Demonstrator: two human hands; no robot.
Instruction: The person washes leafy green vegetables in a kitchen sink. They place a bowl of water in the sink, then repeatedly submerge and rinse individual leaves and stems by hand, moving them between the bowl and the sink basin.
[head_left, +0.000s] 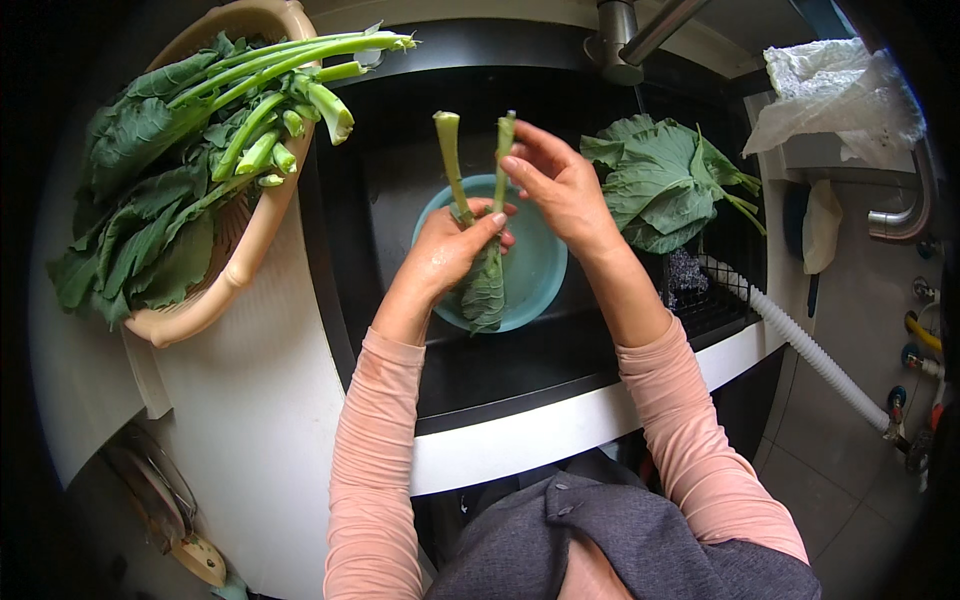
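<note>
My left hand grips a leafy green over a teal plastic basin that appears to hold water. Two thick pale stalks rise above the fist, one of them a left stalk with a cut end. The dark leaf part hangs below my thumb and over the basin. My right hand pinches the upper part of the right stalk between thumb and fingers. The basin stands in a black sink.
A peach plastic basket heaped with leafy greens sits on the left counter. More leaves lie at the sink's right side near a black rack. Above hangs a metal faucet. A white corrugated hose runs down right.
</note>
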